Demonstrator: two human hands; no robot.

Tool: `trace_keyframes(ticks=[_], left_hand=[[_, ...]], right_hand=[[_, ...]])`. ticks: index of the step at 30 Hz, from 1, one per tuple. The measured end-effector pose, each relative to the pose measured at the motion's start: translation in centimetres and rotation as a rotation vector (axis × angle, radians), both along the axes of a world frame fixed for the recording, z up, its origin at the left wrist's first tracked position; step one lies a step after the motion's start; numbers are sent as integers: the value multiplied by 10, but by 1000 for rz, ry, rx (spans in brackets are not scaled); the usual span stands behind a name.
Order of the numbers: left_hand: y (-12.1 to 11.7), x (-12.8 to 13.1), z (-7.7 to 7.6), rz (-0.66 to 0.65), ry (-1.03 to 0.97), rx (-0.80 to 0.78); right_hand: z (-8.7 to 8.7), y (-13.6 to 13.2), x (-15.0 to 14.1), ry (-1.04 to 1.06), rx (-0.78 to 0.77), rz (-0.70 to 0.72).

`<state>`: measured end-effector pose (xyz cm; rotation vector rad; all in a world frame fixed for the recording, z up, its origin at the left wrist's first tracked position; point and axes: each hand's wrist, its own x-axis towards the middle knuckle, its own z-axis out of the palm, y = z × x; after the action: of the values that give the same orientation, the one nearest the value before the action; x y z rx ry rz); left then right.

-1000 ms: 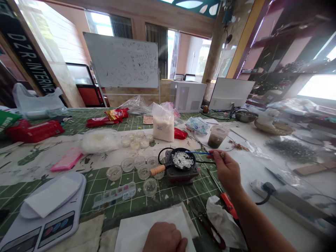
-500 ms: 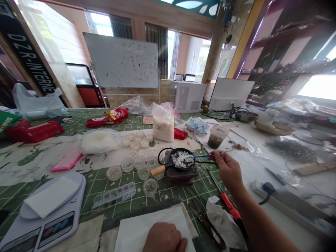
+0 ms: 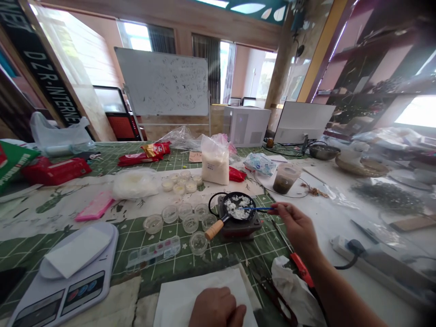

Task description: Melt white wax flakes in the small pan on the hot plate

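Note:
A small black frying pan (image 3: 250, 217) with a wooden handle (image 3: 214, 230) sits on a dark hot plate (image 3: 238, 230). White lumpy granules (image 3: 235, 208) lie in it, loosely spread. My right hand (image 3: 295, 222) pinches a thin blue stick (image 3: 260, 209) whose far end reaches into the granules. My left hand (image 3: 218, 308) rests with curled fingers on white paper (image 3: 173, 299) at the near edge; nothing shows in it. Left of the pan stand several small clear round cups (image 3: 198, 243) and a clear pill organizer (image 3: 155, 252).
A kitchen scale (image 3: 80, 268) holds folded paper at left. Scissors (image 3: 272, 293), crumpled tissue (image 3: 293, 281) and a red-handled tool (image 3: 301, 270) lie near my right forearm. Behind the pan are a bag of pale pellets (image 3: 215, 165) and a plastic cup (image 3: 285, 178). A power strip (image 3: 361, 263) is at right.
The stick's tip has shifted within the pan, and the granules look more clumped, with dark pan showing between them. The pan's handle has swung toward me. My left hand stays on the paper.

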<state>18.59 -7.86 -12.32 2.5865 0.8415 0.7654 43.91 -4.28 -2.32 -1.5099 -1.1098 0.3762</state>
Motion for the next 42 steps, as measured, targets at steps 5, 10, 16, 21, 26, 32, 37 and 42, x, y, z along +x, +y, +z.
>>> trace_keyframes(ticks=[5,10,16,21,26,32,37,42], left_hand=[[7,-21,46,376,-398,-219],[34,-40,100,545,-248,-163],[63,-31,135,406,267,-65],[71,-28,139,408,400,6],[72,-26,139,321,453,-100],[75,-21,140,251,421,-157],[77,-23,140,240,432,-154],[77,-24,142,257,429,-166]], right_hand=[[0,-5,6,-60,-13,-102],[3,-17,-2,-105,19,-96],[6,-16,-8,-277,-14,-61],[6,-15,-8,-502,114,61],[7,-13,-15,-679,280,-36],[0,-15,-24,-801,357,136],[-7,-14,-11,-687,387,-111],[-14,-14,-7,-584,296,16]])
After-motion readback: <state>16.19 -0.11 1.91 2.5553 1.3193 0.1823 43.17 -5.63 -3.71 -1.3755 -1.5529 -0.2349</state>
